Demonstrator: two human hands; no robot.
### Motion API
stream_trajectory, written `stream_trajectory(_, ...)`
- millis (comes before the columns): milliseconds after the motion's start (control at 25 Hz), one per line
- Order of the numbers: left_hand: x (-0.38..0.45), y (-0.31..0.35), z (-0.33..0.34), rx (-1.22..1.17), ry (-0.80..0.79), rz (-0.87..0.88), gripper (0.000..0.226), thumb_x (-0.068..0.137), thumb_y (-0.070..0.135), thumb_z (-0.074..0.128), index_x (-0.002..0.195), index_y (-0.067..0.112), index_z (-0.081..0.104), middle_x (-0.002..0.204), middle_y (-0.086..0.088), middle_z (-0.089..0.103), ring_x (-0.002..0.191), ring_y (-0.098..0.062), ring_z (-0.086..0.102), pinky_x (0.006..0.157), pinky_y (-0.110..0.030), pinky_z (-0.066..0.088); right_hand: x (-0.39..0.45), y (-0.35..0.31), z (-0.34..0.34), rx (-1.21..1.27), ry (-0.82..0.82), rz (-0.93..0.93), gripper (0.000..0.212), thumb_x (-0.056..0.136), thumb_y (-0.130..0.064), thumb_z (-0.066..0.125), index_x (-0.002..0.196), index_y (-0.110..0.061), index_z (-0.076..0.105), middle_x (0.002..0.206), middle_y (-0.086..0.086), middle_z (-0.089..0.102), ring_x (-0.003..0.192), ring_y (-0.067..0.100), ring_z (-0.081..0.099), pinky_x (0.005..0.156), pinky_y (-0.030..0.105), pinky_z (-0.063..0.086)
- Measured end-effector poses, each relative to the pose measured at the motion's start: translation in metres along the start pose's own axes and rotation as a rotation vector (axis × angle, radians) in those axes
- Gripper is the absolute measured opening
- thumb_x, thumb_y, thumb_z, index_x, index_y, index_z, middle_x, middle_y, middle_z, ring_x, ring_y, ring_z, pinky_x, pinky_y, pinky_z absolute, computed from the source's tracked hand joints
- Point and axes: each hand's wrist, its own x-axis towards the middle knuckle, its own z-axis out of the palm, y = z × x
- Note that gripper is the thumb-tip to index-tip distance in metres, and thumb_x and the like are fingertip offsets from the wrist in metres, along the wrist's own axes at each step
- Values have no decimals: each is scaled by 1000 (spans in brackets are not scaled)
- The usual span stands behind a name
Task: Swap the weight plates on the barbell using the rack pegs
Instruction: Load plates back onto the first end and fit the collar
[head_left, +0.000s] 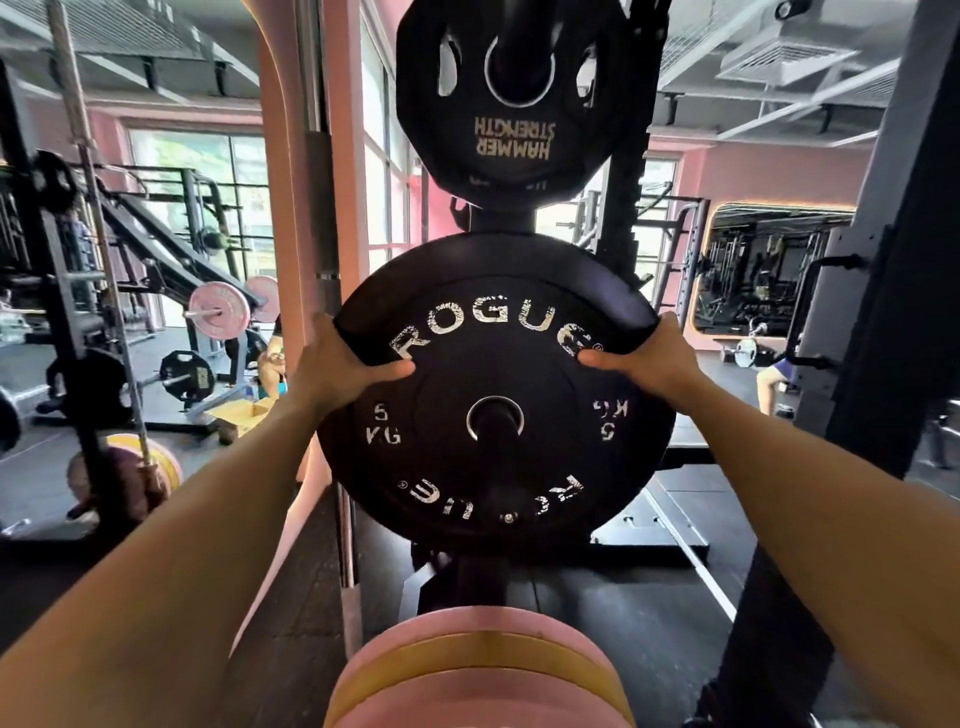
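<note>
In the middle of the view, a large black plate marked ROGUE and 5 KG (496, 395) hangs on a peg (494, 423) of the dark rack upright (626, 156), the peg passing through its centre hole. Both arms reach forward to it. The left hand (337, 364) grips the upper left rim, with the thumb laid across the front face and the fingers hidden behind the edge. The right hand (657, 353) grips the upper right rim in the same way, thumb on the face near the last letter. Just above this plate, a smaller black plate with grip holes, marked HAMMER STRENGTH upside down (511, 98), sits on a higher peg. At the bottom edge, very near the camera, pink and yellow plates (480, 670) stand side by side, seen from their rims. On the left, farther away, a barbell with a pink plate (218, 310) rests on another rack.
</note>
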Motion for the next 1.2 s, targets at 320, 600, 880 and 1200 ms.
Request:
stream_trajectory(320,-64,23,-41,-15,17,20,114,47,56,94,131,8,33,129,-3,54,125,-28,52,97,-37,42,-51,-6,-36,92,-42,-30,116,21,-70,90,119,-18,57,113,0,68,105,21,66,96,41,52)
stream_trajectory(600,-138,52,-86,-35,44,17,101,53,45,96,125,7,37,121,-2,54,118,-25,54,92,-35,42,-115,-16,-76,161,-87,-44,109,22,-66,92,115,-15,64,107,1,72,100,20,68,93,39,55)
stream_trajectory(880,-217,89,-117,-90,97,5,93,51,41,97,116,14,36,118,-1,60,110,-21,57,91,-36,46,-176,-18,-129,208,-162,-117,86,31,-54,95,106,-19,72,97,-4,76,92,16,72,88,41,57)
stream_trajectory(1200,-326,181,-160,-124,128,6,93,45,46,97,112,18,39,101,12,58,99,-15,56,67,-17,39,-253,-31,-248,245,-188,-164,73,35,-52,95,99,-25,74,93,-12,75,89,8,70,88,37,57)
